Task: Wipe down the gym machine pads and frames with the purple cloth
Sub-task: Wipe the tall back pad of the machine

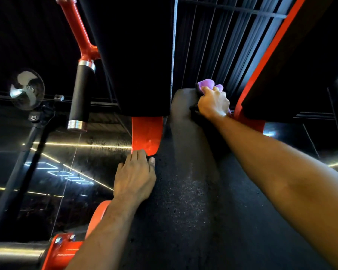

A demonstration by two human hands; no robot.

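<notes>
Purple cloth (208, 84), bunched in the right hand (213, 103), presses the black pad (183, 133).

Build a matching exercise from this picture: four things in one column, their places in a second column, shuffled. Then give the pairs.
Things
1. purple cloth
2. left hand
3. fan
4. black grip

Places
A. hangs below the red tube at upper left, with a chrome ring at each end
B. bunched in the right hand at the far end of the grey pad
C. far left of the view, blades behind a wire guard
D. rests on the pad's left edge, just below a red bracket

Pairs: 1-B, 2-D, 3-C, 4-A
</notes>
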